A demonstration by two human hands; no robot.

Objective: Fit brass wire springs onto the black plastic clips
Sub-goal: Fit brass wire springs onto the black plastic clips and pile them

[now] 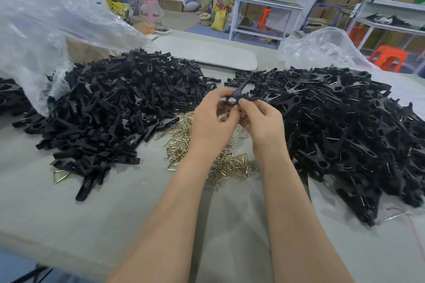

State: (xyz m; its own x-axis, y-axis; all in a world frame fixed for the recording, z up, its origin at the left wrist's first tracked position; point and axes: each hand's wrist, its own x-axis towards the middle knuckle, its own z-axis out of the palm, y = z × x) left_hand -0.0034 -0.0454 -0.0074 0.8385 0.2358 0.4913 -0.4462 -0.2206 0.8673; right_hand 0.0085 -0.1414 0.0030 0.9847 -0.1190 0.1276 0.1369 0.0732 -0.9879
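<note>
**A:** Where is the black clip (236, 96)?

**B:** Up between both hands, pinched at the fingertips. The left hand (212, 117) curls round its left end and the right hand (262, 122) grips its right side. Its forked tips stick out beyond the fingers.

**A:** Is a spring on it?

**B:** Cannot tell; the fingers cover that part.

**A:** And around the hands?

**B:** The brass springs (207, 158) lie scattered beneath the wrists on the grey table (69, 213). Left of the left hand sits a heap of black pieces (115, 103), partly under a clear plastic bag (46, 30). Right of the right hand lies another black heap (345, 122), with wire glinting in it.
</note>
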